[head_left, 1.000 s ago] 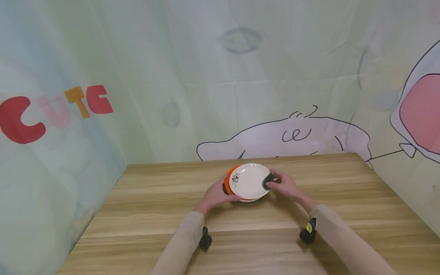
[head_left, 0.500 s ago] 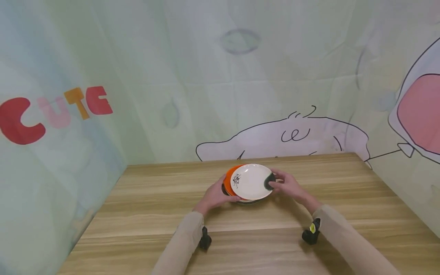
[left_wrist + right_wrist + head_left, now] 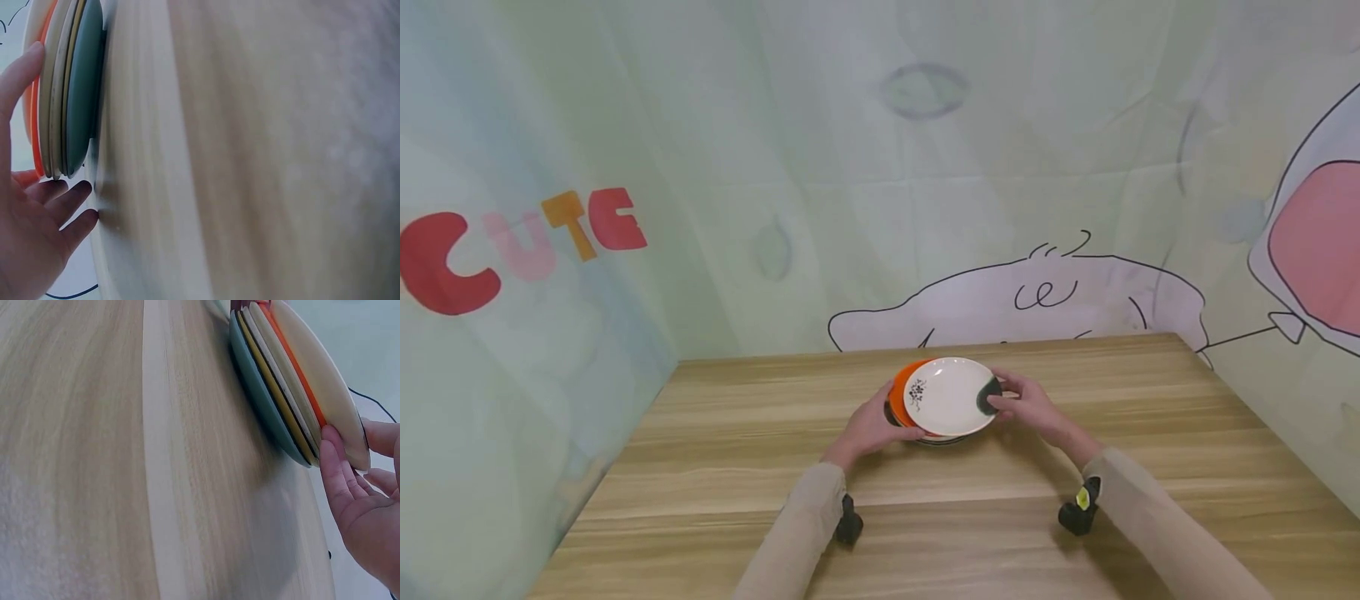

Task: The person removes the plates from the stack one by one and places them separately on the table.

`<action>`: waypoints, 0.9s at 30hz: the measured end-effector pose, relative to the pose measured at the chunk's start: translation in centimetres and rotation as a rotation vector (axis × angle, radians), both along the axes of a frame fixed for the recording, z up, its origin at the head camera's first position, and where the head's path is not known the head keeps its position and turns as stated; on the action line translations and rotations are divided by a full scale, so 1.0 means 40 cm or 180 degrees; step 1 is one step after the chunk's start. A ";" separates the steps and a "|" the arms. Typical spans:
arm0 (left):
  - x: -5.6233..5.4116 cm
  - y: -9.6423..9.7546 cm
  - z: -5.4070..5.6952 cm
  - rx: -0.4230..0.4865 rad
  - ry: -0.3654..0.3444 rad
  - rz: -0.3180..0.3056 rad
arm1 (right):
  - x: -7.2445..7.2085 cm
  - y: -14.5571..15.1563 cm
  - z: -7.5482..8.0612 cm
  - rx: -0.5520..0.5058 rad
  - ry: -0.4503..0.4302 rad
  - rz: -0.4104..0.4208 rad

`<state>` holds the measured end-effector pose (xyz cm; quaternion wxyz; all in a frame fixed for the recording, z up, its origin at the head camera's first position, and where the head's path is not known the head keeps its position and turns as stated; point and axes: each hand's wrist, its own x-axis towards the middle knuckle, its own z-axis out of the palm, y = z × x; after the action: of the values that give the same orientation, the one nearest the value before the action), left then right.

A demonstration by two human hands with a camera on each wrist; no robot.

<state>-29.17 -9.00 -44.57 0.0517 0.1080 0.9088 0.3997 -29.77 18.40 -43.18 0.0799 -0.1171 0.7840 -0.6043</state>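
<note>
In the head view a round white plate [image 3: 951,396] with a dark floral print and a green patch lies on top of a stack, offset to the right. An orange plate [image 3: 898,402] shows under its left side. Below that, several more plates, with a green one [image 3: 85,87] lowest, stand on the table. My left hand [image 3: 871,427] holds the stack's left side, its thumb on the near rim and a finger against the edge. My right hand [image 3: 1028,408] pinches the white plate's right rim at the green patch, thumb on top, fingers underneath.
The wood-grain table [image 3: 737,467] extends around the stack on all sides. A printed cloth backdrop [image 3: 850,208] hangs behind the table's far edge and along both sides. Black wrist cameras [image 3: 1079,507] hang under the beige sleeves.
The white top plate has slid slightly right with my right hand, baring more of the orange plate. My left hand has hardly moved. Little differs over the last half second.
</note>
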 end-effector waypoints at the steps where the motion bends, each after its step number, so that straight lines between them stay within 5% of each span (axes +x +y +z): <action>1: 0.000 0.000 0.000 0.0009 0.0010 -0.0014 | 0.000 0.001 0.000 -0.0005 -0.0001 0.0001; 8: 0.001 -0.001 -0.002 0.0029 0.0059 -0.0048 | -0.001 0.005 -0.004 -0.0278 -0.0040 0.0053; 27: 0.006 0.002 0.007 0.0030 0.0009 0.0024 | 0.013 0.046 0.033 -0.0324 -0.0047 -0.0104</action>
<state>-28.93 -8.92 -44.30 0.0485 0.1054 0.9074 0.4040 -29.26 20.23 -41.85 0.0698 -0.1036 0.7534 -0.6456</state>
